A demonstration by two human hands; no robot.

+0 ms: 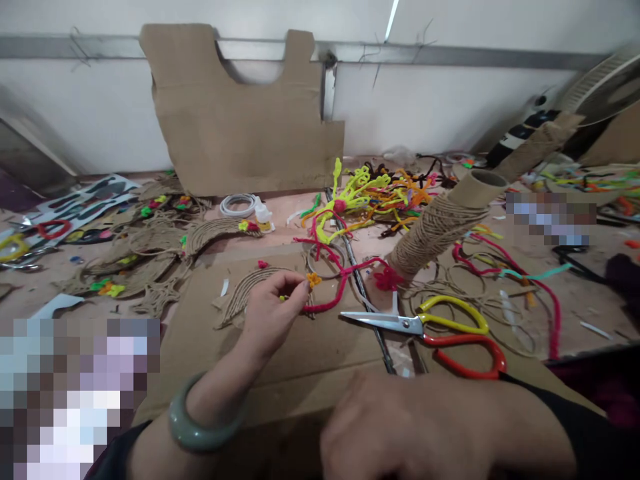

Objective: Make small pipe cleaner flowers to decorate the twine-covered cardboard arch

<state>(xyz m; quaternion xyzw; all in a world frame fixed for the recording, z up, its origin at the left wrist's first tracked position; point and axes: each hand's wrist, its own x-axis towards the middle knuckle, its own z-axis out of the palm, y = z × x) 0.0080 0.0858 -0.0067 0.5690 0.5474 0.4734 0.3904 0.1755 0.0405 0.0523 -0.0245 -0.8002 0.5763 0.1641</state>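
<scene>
My left hand [275, 310], with a green bangle [200, 437] on its wrist, has thumb and forefinger pinched together on a small orange flower [314, 280]. It is over a fan of tan cord arches [240, 293] on a cardboard sheet [310, 353]. Beside the fingers runs a fuzzy crimson stem [325, 307], joined to other crimson pieces. Low in front, my right hand [395, 427] is blurred, its fingers turned out of sight, so I cannot tell whether it holds anything. Scissors [413, 325] with one yellow and one red handle lie open beyond it.
A cord-wound cardboard tube [433, 230] stands tilted at right. Behind are a heap of bright fuzzy stems [370, 193], a glue bottle [263, 213] and a cut cardboard panel [250, 127]. Finished cord pieces [155, 297] and more scissors [30, 243] lie at left.
</scene>
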